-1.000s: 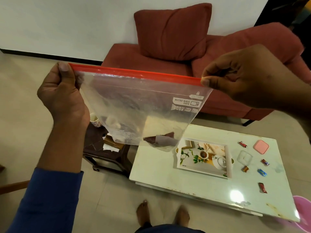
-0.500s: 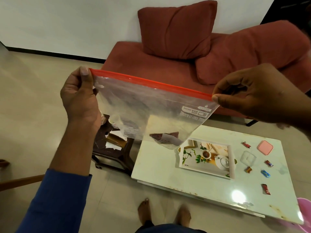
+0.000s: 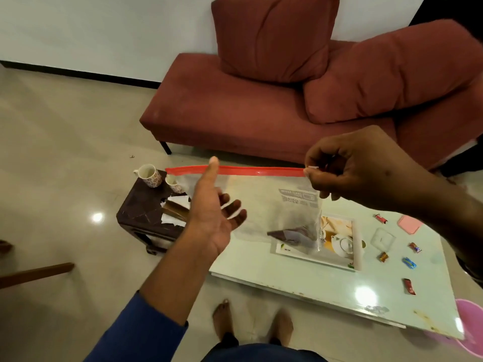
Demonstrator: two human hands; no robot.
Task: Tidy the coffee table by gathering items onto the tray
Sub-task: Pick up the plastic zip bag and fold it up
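Beyond the pale coffee table (image 3: 300, 273), red sofa (image 3: 235, 113); right hand (image 3: 366, 165) grip pinching zip bag (image 3: 261, 205), left hand (image 3: 211, 218) slack-fingered, tray (image 3: 358, 246) half-hidden.

Dim room, ceiling-light glare on table (image 3: 366, 296)

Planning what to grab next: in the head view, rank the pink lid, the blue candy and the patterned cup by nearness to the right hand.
From the right hand:
1. pink lid, just below it on the table.
2. blue candy, lower, towards the table's near edge.
3. patterned cup, far left on the dark stool.
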